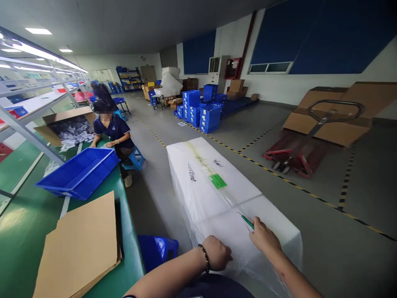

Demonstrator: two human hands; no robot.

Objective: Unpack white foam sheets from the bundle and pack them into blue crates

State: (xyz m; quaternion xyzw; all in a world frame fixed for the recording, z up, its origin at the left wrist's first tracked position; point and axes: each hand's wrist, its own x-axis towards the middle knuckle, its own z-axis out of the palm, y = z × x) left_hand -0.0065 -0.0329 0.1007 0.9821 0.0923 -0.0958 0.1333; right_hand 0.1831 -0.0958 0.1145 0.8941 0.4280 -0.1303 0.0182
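Observation:
A long white block of stacked foam-like pieces (pixel 245 169), wrapped in clear plastic film (pixel 198 221), stands in front of me. Its top carries black handwriting, yellowish tape and a green label (pixel 218 181). In my right hand (pixel 265 236) is a slim green-handled tool with a thin pointed tip (pixel 247 220); its exact kind is unclear. The tip points at the taped seam, just over the wrapped top. My left hand (pixel 217 252), wearing a beaded bracelet, is closed on the film at the block's near side, its fingertips partly hidden.
On the left, a green workbench (pixel 132 231) holds flat cardboard sheets (pixel 82 244) and a blue bin (pixel 80 171). A blue stool (pixel 158 250) is beneath its edge. A co-worker (pixel 113 130) sits farther along. Blue crates (pixel 211 118) and a red pallet jack (pixel 291 155) stand beyond.

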